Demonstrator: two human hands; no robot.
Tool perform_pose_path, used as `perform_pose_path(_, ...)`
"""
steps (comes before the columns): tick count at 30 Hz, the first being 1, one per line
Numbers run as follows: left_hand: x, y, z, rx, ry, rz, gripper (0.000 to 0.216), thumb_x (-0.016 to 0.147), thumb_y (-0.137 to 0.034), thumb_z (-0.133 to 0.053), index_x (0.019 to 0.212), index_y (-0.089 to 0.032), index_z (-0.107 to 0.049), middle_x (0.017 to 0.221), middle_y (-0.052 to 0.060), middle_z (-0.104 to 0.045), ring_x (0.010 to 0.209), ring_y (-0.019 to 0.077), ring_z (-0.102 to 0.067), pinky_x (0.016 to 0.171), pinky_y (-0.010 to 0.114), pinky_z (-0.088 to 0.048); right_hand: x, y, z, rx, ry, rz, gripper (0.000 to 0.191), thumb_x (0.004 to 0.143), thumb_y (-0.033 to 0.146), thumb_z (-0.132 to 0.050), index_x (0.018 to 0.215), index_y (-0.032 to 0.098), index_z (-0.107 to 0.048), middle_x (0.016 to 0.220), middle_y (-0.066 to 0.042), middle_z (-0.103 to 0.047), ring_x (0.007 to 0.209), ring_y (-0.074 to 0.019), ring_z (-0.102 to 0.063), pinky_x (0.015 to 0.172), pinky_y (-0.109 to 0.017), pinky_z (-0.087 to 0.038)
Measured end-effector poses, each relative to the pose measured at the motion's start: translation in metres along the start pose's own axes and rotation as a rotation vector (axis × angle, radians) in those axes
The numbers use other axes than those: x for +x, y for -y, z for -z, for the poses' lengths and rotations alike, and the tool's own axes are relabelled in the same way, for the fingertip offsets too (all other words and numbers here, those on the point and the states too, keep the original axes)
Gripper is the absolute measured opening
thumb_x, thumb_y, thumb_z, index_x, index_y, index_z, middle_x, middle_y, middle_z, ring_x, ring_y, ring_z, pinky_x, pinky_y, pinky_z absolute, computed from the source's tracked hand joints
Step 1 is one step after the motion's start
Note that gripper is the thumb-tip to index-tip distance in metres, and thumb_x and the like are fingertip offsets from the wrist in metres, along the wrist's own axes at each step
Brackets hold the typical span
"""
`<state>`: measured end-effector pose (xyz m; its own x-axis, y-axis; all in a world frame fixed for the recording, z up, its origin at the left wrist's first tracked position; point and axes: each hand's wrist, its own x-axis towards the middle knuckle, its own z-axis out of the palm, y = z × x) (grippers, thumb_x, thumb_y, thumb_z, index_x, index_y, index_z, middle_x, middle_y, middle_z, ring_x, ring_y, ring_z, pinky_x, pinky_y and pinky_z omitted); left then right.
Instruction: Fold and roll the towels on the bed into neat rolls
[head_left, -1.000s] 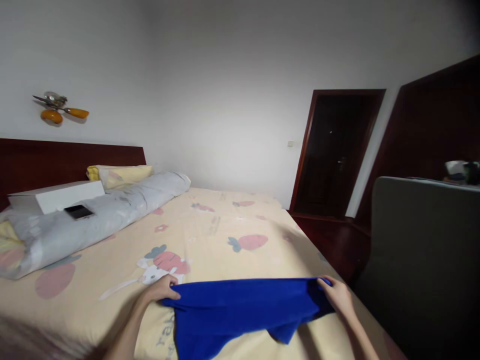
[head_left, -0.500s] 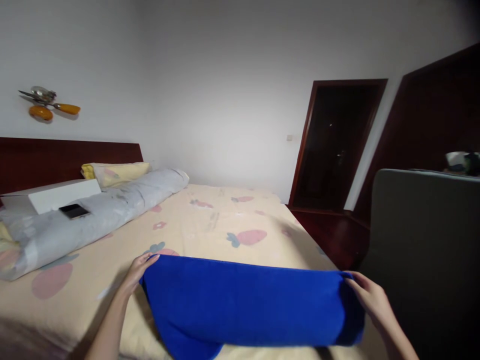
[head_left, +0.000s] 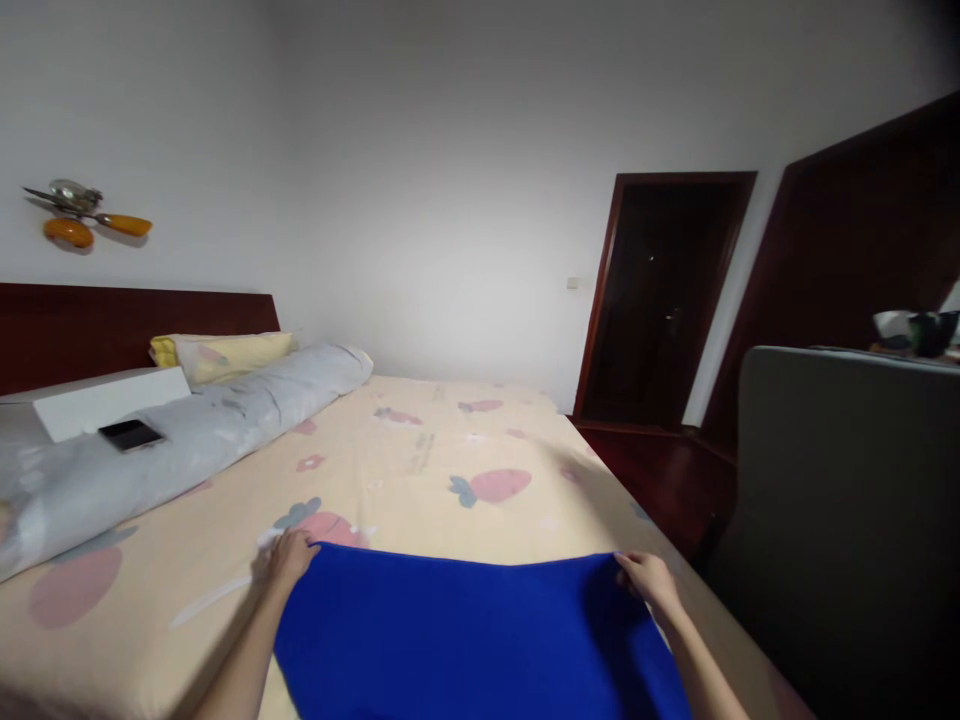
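Note:
A plain blue cloth [head_left: 457,630] spreads over the near side of the bed, its lower part running out of the bottom of the view. My left hand [head_left: 291,558] pinches its far left corner. At the far right corner, my right hand [head_left: 643,578] grips the edge between thumb and fingers. Between the two hands the top edge sags slightly. Whether the cloth is a towel or a garment cannot be made out. My right arm casts a shadow on it.
The bed [head_left: 420,510] has a strawberry-print sheet. Along its left lie a rolled grey quilt [head_left: 247,425], a phone [head_left: 131,434], a white box [head_left: 112,400] and a yellow pillow [head_left: 232,355]. A dark chair back [head_left: 840,500] stands at the right, near a door [head_left: 664,300].
My right hand has moved left, closer to my left hand. The cloth was a stretched band with its lower edge in view; now it reaches past the bottom of the picture.

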<state>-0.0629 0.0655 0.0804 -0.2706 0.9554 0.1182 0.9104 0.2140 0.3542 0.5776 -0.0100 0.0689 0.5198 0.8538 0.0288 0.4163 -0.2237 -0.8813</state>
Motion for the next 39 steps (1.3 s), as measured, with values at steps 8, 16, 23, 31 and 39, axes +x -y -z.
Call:
perform_pose_path(8,0.011,-0.012,-0.004,0.085,0.041,0.129,0.024,0.084,-0.034,-0.054,0.087,-0.021,-0.073,0.096,0.015,-0.074,0.099,0.0324,-0.067,0.076,0.036,-0.047,0.013,-0.019,-0.018,0.268,-0.017,-0.018,0.027,0.057,0.042,-0.053,0.07,0.02,-0.062,0.082,-0.015,-0.076,0.083,-0.0289,-0.073,0.065,-0.034,-0.057)
perform_pose_path(16,0.03,-0.037,-0.002,0.094,-0.034,0.113,0.04,0.092,-0.045,-0.041,0.107,-0.023,-0.071,0.105,0.016,-0.073,0.103,0.0321,-0.066,0.081,0.038,-0.045,0.037,-0.031,-0.034,0.225,-0.086,0.118,0.049,0.061,0.042,-0.053,0.103,0.017,-0.061,0.112,-0.015,-0.072,0.112,-0.0291,-0.063,0.095,-0.04,-0.051)
perform_pose_path(23,0.034,-0.055,-0.007,0.09,-0.044,0.091,0.039,0.094,-0.034,-0.038,0.115,-0.022,-0.068,0.109,0.016,-0.072,0.101,0.0313,-0.067,0.082,0.039,-0.045,0.039,-0.038,-0.059,0.078,-0.051,0.15,0.073,0.064,0.041,-0.05,0.132,0.013,-0.046,0.138,-0.016,-0.055,0.131,-0.0253,-0.049,0.108,-0.039,-0.041)
perform_pose_path(31,-0.035,-0.037,-0.034,0.139,-0.098,0.13,0.042,0.092,-0.028,-0.039,0.129,-0.017,-0.055,0.13,0.015,-0.06,0.12,0.0292,-0.055,0.093,0.04,-0.043,-0.009,-0.069,-0.032,-0.171,-0.075,0.031,0.08,0.068,0.053,-0.04,0.132,0.006,-0.049,0.139,-0.021,-0.052,0.13,-0.035,-0.047,0.11,-0.045,-0.034)
perform_pose_path(39,-0.126,0.014,-0.067,0.166,0.021,0.163,0.054,0.092,-0.053,-0.028,0.093,-0.015,-0.066,0.101,0.017,-0.071,0.101,0.0333,-0.064,0.086,0.045,-0.045,-0.071,-0.114,0.023,-0.283,-0.097,-0.153,0.056,0.067,0.064,-0.035,0.082,0.021,-0.067,0.096,-0.018,-0.073,0.099,-0.0383,-0.066,0.085,-0.046,-0.049)
